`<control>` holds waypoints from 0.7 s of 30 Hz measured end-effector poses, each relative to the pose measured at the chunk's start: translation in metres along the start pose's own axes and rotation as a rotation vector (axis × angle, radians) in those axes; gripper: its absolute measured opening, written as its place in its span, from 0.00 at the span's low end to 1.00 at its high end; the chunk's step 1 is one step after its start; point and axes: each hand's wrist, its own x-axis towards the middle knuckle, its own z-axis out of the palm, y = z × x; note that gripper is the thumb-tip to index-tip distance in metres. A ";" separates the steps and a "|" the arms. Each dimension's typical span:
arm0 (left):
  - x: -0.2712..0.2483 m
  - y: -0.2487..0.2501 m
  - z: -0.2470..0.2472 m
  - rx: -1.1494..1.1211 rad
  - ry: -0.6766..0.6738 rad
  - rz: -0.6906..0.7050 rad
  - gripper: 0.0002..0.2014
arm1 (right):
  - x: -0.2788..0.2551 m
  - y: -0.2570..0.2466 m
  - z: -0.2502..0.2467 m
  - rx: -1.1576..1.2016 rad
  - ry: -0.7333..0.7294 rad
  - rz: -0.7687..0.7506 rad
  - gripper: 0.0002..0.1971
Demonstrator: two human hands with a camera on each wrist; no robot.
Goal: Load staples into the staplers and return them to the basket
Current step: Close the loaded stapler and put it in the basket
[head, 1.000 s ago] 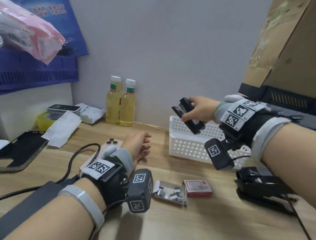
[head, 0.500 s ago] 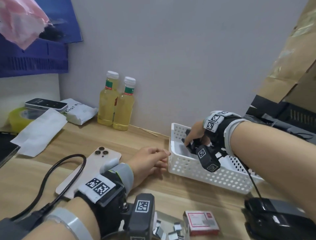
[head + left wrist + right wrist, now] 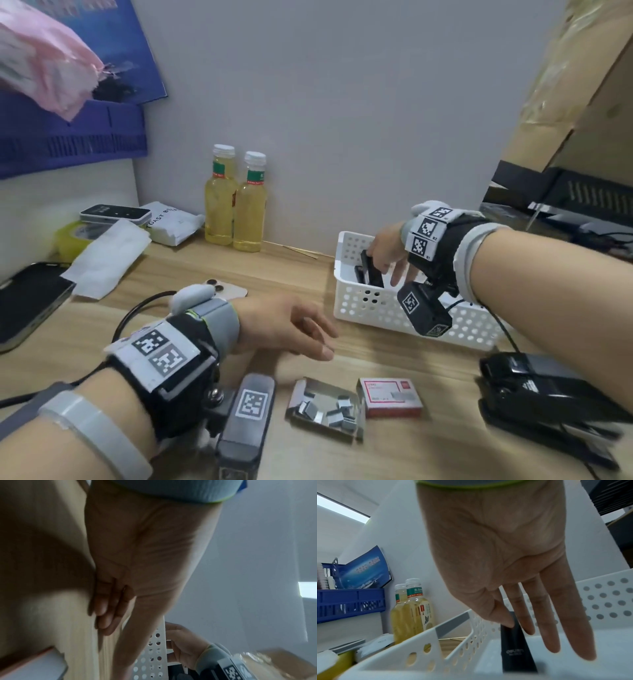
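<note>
While head view hides it, right hand (image 3: pixel 501 555) thumb touches stapler (image 3: pixel 515 646)

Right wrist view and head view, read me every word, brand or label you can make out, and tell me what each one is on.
"deli": black stapler in the white basket.
"东方": green label of the nearer bottle; the rest is cut off.
"TOAST B": white packet, partly hidden.
Red staple box: print too blurred to read.
Blue poster: unreadable.

Two bottles (image 3: pixel 235 202) beside phone (image 3: pixel 224 291)
</note>
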 end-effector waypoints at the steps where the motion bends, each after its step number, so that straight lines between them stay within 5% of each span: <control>1: -0.006 0.009 0.001 0.113 -0.024 -0.045 0.19 | -0.002 0.004 0.004 -0.012 -0.017 0.003 0.23; 4: -0.018 0.029 0.002 0.424 -0.107 -0.184 0.23 | -0.003 0.009 0.011 0.070 -0.011 -0.046 0.23; 8: -0.024 0.048 0.022 0.496 -0.162 -0.288 0.29 | -0.016 0.021 0.014 0.142 -0.037 -0.046 0.24; 11: -0.017 0.059 0.047 0.542 -0.131 -0.258 0.35 | -0.036 0.034 0.018 0.221 0.028 -0.116 0.25; 15: -0.008 0.070 0.073 0.567 -0.156 -0.229 0.37 | -0.075 0.059 0.025 0.298 0.323 -0.280 0.20; 18: -0.004 0.080 0.097 0.565 -0.205 -0.192 0.33 | -0.116 0.088 0.036 0.373 0.309 -0.310 0.16; 21: -0.001 0.095 0.124 0.631 -0.264 -0.141 0.34 | -0.164 0.123 0.051 0.203 0.220 -0.275 0.12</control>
